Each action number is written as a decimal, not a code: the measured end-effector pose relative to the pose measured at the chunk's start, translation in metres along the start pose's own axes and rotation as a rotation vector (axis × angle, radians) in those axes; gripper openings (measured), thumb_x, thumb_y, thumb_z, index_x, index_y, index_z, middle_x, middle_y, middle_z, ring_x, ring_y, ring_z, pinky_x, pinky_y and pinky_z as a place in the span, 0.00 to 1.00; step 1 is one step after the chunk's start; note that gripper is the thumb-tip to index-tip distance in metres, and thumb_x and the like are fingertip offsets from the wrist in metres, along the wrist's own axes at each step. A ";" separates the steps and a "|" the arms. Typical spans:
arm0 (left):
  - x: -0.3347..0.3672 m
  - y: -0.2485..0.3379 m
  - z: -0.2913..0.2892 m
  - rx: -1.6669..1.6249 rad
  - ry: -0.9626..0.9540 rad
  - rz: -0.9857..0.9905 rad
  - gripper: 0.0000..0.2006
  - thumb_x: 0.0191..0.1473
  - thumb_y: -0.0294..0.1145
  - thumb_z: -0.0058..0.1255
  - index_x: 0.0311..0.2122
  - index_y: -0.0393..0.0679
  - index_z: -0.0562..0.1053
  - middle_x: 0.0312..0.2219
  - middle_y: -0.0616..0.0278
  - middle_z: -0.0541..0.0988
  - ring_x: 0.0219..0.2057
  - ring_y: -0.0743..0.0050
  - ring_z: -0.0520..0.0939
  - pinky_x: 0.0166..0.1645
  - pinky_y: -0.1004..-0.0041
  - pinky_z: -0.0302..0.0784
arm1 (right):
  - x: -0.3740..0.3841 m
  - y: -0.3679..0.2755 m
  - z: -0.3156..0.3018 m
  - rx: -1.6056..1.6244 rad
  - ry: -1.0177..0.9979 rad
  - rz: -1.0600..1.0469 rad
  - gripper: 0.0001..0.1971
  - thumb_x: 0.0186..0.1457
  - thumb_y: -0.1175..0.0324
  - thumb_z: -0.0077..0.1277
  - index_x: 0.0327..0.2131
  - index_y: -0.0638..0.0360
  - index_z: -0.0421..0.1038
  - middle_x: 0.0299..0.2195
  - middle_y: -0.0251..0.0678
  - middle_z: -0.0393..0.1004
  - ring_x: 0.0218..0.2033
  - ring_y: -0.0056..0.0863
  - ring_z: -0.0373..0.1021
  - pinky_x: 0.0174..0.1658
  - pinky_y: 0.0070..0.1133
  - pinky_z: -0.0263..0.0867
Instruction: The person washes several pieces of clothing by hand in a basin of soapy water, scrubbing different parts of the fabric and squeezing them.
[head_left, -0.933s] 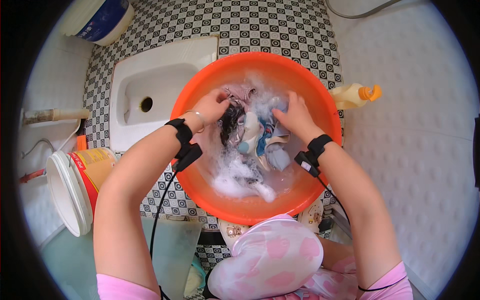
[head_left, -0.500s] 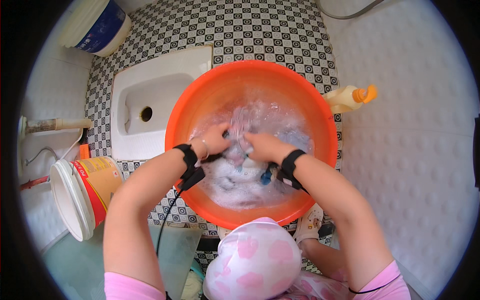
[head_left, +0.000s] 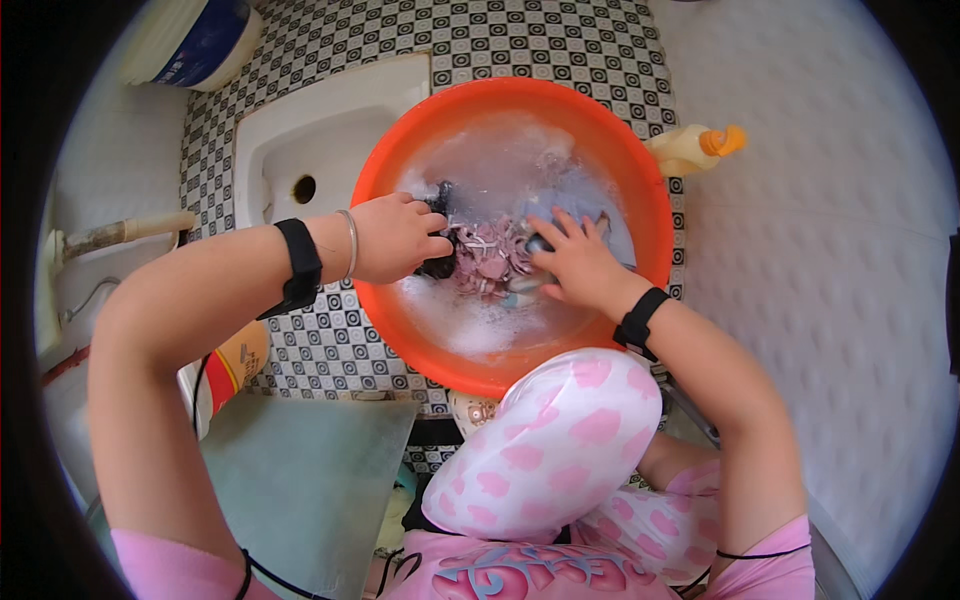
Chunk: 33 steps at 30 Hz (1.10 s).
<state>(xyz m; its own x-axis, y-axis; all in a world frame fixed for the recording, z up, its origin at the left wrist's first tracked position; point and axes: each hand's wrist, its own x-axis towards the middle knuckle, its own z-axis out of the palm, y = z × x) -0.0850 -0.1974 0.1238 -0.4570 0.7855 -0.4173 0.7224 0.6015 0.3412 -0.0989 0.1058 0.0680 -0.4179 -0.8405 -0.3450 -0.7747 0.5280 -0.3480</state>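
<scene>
A large orange basin [head_left: 660, 215] of sudsy water holds wet laundry. In its middle lies a bunched pink cloth [head_left: 490, 250] with white straps or stripes. My left hand [head_left: 395, 240] is over the basin's left side, its fingers apart and bent down onto a black cloth [head_left: 437, 265]. My right hand [head_left: 583, 265] is spread open, palm down, at the right of the pink cloth. A small dark item shows beside its fingers, too unclear to name. Pale blue fabric [head_left: 570, 190] floats just beyond that hand. The water hides the lower part of the laundry.
A yellow pump bottle [head_left: 690, 150] stands right of the basin by the white wall. A squat toilet [head_left: 335, 130] lies to the left. Buckets, one blue and white [head_left: 200, 45], one yellow and red [head_left: 235, 360], and a translucent panel [head_left: 310, 480] are also on the left.
My hands have come up out of the water and moved apart, left hand leftward, right hand rightward. The pink cloth now shows bunched between them. My view has shifted, and my knee appears closer to the basin.
</scene>
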 end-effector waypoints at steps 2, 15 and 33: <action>0.015 -0.004 0.016 0.047 -0.090 -0.021 0.23 0.49 0.38 0.51 0.53 0.56 0.67 0.48 0.56 0.70 0.46 0.54 0.74 0.50 0.60 0.70 | 0.000 0.002 0.005 0.061 -0.008 0.138 0.27 0.39 0.62 0.62 0.48 0.42 0.70 0.63 0.41 0.46 0.62 0.55 0.45 0.56 0.54 0.51; 0.101 0.006 0.101 -0.265 -0.209 -0.410 0.40 0.42 0.41 0.58 0.61 0.70 0.53 0.51 0.48 0.69 0.48 0.51 0.75 0.48 0.48 0.69 | 0.036 0.011 0.080 -0.089 -0.201 0.345 0.17 0.51 0.69 0.48 0.46 0.40 0.73 0.61 0.39 0.50 0.58 0.60 0.49 0.50 0.56 0.58; 0.054 0.039 0.057 -0.986 0.491 -0.603 0.14 0.50 0.41 0.56 0.26 0.39 0.74 0.30 0.53 0.77 0.29 0.59 0.78 0.37 0.63 0.73 | -0.006 -0.002 0.010 0.336 0.055 0.533 0.19 0.49 0.62 0.50 0.44 0.64 0.71 0.47 0.51 0.69 0.46 0.44 0.68 0.44 0.38 0.67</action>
<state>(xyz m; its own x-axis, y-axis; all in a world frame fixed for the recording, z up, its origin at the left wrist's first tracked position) -0.0517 -0.1399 0.0666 -0.8768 0.1920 -0.4408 -0.2661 0.5698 0.7775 -0.0904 0.1111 0.0616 -0.7361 -0.4515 -0.5042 -0.2653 0.8778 -0.3988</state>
